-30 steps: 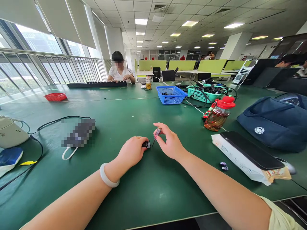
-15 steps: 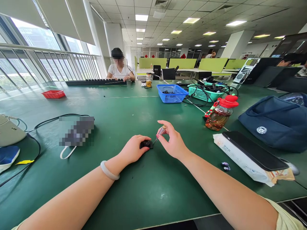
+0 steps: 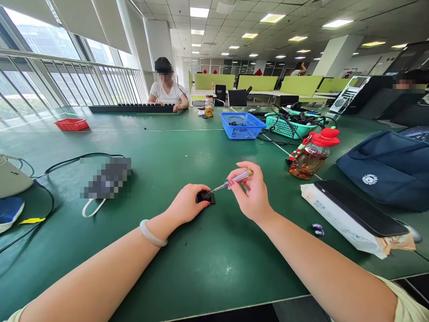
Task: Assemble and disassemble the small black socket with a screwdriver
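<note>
On the green table [image 3: 201,250], a small black part [image 3: 205,197] lies between the thumb and fingers of my left hand [image 3: 187,204], which grips it from the left side. A screwdriver [image 3: 239,176] with a clear handle is pinched in my right hand [image 3: 251,194]. Its shaft slants down to the left, and the tip meets the top of the black part. Fine details inside the part are too small to tell. A pale bangle circles my left wrist.
Behind stand a blue basket [image 3: 241,126], a green basket [image 3: 290,125] with cables and a red-lidded bottle [image 3: 313,154]. A black phone [image 3: 362,208] rests on a white packet at right, near a navy bag [image 3: 385,167]. Across the table sits a person [image 3: 167,91].
My right hand has moved slightly right and the screwdriver leans over further, its tip now on the black part. My left hand keeps its grip. The view has shifted a little.
</note>
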Available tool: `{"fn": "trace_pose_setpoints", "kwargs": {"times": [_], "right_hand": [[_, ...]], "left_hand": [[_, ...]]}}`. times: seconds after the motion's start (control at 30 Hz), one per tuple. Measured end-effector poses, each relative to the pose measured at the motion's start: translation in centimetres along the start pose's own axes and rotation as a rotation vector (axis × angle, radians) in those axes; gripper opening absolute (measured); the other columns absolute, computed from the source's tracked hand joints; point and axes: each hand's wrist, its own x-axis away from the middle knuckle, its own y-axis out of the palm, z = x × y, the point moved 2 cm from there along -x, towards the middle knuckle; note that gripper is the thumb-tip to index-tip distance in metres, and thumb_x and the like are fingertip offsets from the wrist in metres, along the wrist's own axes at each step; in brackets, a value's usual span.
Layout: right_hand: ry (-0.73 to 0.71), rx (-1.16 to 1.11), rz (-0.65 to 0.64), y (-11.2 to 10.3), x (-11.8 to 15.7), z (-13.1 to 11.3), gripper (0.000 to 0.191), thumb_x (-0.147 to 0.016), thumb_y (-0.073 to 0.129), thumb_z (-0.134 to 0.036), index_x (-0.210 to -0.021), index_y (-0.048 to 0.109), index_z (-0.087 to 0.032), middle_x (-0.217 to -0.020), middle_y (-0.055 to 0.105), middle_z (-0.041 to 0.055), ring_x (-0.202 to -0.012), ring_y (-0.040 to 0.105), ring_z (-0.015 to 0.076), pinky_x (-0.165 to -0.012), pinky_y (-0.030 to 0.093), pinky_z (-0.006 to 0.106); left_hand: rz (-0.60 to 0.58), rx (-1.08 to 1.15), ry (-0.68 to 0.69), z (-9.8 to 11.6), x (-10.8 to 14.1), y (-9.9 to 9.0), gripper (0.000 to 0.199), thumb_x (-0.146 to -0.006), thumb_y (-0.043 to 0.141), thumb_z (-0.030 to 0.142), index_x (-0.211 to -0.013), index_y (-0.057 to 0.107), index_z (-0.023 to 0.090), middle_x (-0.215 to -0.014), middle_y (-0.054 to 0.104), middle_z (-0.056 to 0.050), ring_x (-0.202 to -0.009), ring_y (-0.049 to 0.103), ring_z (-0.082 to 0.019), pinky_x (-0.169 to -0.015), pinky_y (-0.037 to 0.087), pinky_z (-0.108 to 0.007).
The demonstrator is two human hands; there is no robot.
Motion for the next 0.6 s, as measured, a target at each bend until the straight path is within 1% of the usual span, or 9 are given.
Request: {"fn": "trace_pose_setpoints", "kwargs": {"times": [0.13,0.23,0.43,0.6], "right_hand": [[0.000,-0.004,-0.071,0.56,0.36,0.26,0.034,-0.095,0.055,-0.022,-0.125,0.040,-0.027,-0.098,0.069,0.0030,-0.079,0.069,0.0151,-0.079,0.059,0.037],[0.012,-0.003,-0.105,0.65,0.40,0.53,0.033,-0.095,0.055,-0.020,-0.124,0.041,-0.027,-0.100,0.069,0.0034,-0.082,0.070,0.0154,-0.083,0.060,0.038],[0.052,0.002,-0.131,0.52,0.21,0.56,0.030,-0.096,0.052,-0.021,-0.124,0.041,-0.027,-0.099,0.070,0.0033,-0.083,0.069,0.0162,-0.083,0.059,0.039],[0.053,0.020,-0.131,0.44,0.22,0.41,0.031,-0.096,0.051,-0.021,-0.125,0.041,-0.027,-0.100,0.071,0.0038,-0.085,0.069,0.0173,-0.085,0.058,0.040]], "left_hand": [[0.009,0.003,0.016,-0.11,-0.06,0.14,0.027,-0.082,0.070,0.024,-0.109,0.073,0.025,-0.106,0.073,-0.004,-0.103,0.064,-0.026,-0.095,0.053,-0.039],[0.017,0.003,0.029,-0.16,-0.07,0.21,0.027,-0.082,0.069,0.025,-0.109,0.073,0.025,-0.104,0.073,-0.004,-0.101,0.064,-0.026,-0.094,0.053,-0.039],[0.016,0.029,0.044,-0.04,-0.02,0.21,0.027,-0.084,0.065,0.033,-0.108,0.073,0.024,-0.107,0.073,-0.005,-0.101,0.064,-0.026,-0.095,0.053,-0.040],[0.016,0.036,0.052,-0.01,-0.04,0.21,0.030,-0.084,0.064,0.031,-0.112,0.073,0.025,-0.111,0.073,-0.005,-0.104,0.064,-0.027,-0.097,0.052,-0.042]]}}
